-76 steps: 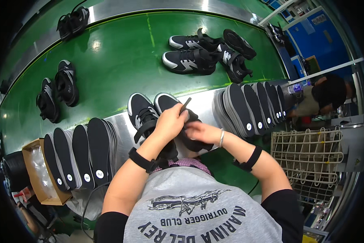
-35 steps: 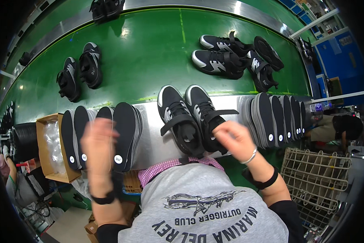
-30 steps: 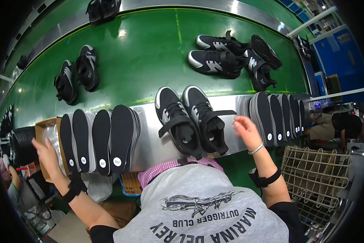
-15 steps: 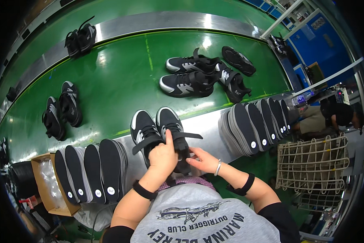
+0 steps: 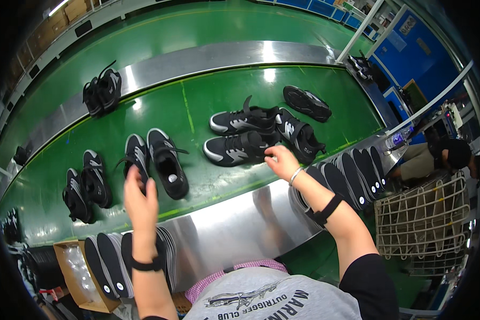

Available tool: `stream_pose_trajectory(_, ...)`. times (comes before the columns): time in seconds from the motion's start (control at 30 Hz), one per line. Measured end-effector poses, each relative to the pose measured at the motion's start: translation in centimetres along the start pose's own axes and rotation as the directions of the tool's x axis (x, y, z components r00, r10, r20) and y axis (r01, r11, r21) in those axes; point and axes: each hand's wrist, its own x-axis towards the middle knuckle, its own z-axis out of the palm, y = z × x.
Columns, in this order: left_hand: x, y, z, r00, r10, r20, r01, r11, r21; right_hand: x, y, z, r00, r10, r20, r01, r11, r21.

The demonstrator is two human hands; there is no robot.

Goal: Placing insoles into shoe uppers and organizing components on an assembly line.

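Observation:
Two black-and-silver sneakers stand side by side on the green surface, left of centre. My left hand (image 5: 140,197), thumb and fingers apart, is at the heel of the left sneaker (image 5: 137,152) and hides it. In the right sneaker (image 5: 168,165), a white round mark shows inside and the strap sticks out sideways. Farther right, my right hand (image 5: 282,162) has its fingers curled against the heel of another black-and-silver sneaker (image 5: 234,149), the nearer of a pair. Behind that lies its mate (image 5: 242,121), strap raised.
Insole stacks line the metal ledge (image 5: 224,224) at left (image 5: 104,264) and right (image 5: 336,178). A cardboard box (image 5: 64,261) with clear plastic stands far left. More sneakers sit left (image 5: 88,192), far left (image 5: 102,93) and right (image 5: 306,104). A wire rack (image 5: 421,218) and another person (image 5: 448,152) are at right.
The sneaker pair before me has gone from the metal ledge to the green surface, farther left. My left hand moved left with it; my right hand reached forward to another sneaker.

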Motion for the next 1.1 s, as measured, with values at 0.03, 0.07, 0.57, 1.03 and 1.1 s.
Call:
stream_pose_trajectory(0.03, -1.6, 0.3, 0.1, 0.995, -0.073, 0.062, 0.08, 0.988, -0.131, 1.5, 0.2, 0.1, 0.999, 0.005, -0.043, -0.008, 0.997, -0.072)
stream_pose_trajectory(0.07, -3.8, -0.6, 0.8, 0.993, -0.027, 0.111, 0.049, 0.978, -0.204, 3.0, -0.2, 0.3, 0.998, 0.025, -0.064, -0.034, 0.987, -0.156)
stream_pose_trajectory(0.57, -11.8, 4.6, 5.4, 0.684, -0.222, 0.695, 0.467, 0.865, -0.184, 10.1, -5.3, 1.1, 0.749, 0.254, 0.612, 0.365, 0.613, -0.701)
stream_pose_trajectory(1.03, -14.3, 3.5, 6.5, 0.841, 0.155, 0.519, 0.045, 0.935, -0.352, -12.2, -11.7, 5.8, 0.83, 0.083, 0.552, 0.1, 0.951, -0.293)
stream_pose_trajectory(1.1, -14.5, 3.8, 5.2, 0.851, 0.208, 0.482, -0.009, 0.924, -0.383, -13.6, -10.7, 5.5, 0.845, 0.083, 0.527, 0.057, 0.968, -0.244)
